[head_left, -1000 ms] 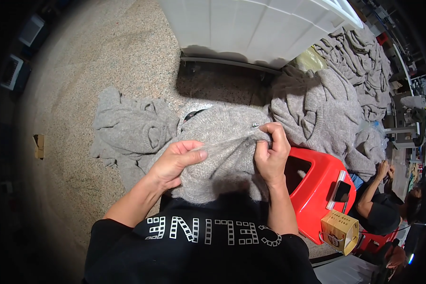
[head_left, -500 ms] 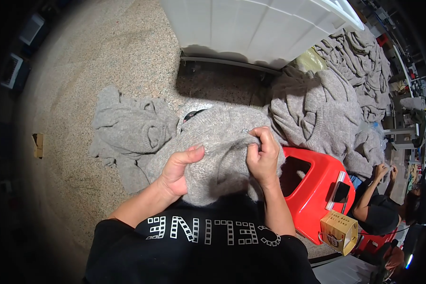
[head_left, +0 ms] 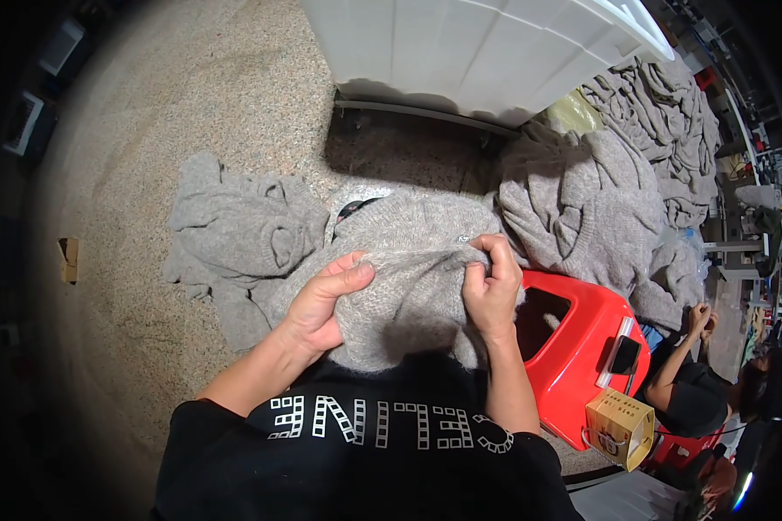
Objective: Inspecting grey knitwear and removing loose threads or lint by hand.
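Observation:
Across my lap lies a grey knitted garment (head_left: 408, 300), fuzzy and loosely bunched. My left hand (head_left: 318, 304) grips its left part, thumb on top and the other fingers partly hidden by the cloth. With thumb and curled fingers, my right hand (head_left: 493, 291) pinches a fold on the right. A small shiny bit (head_left: 463, 239) shows on the knit beside the right fingertips; too small to name. Between both hands the cloth is drawn into a ridge. Another grey knitted piece (head_left: 243, 230) lies to the left on the speckled floor.
A large pale plastic bin (head_left: 469, 52) stands ahead. Heaped grey knitwear (head_left: 582, 195) lies at the right. Beside my right arm is a red plastic stool (head_left: 573, 347) with a black phone (head_left: 625, 354) and a small yellow box (head_left: 619, 427). A co-worker (head_left: 699, 391) sits far right.
My right hand has shifted slightly right with the pinched fold. Fingers of my left hand now show above its thumb, and the cloth between the hands is stretched tauter.

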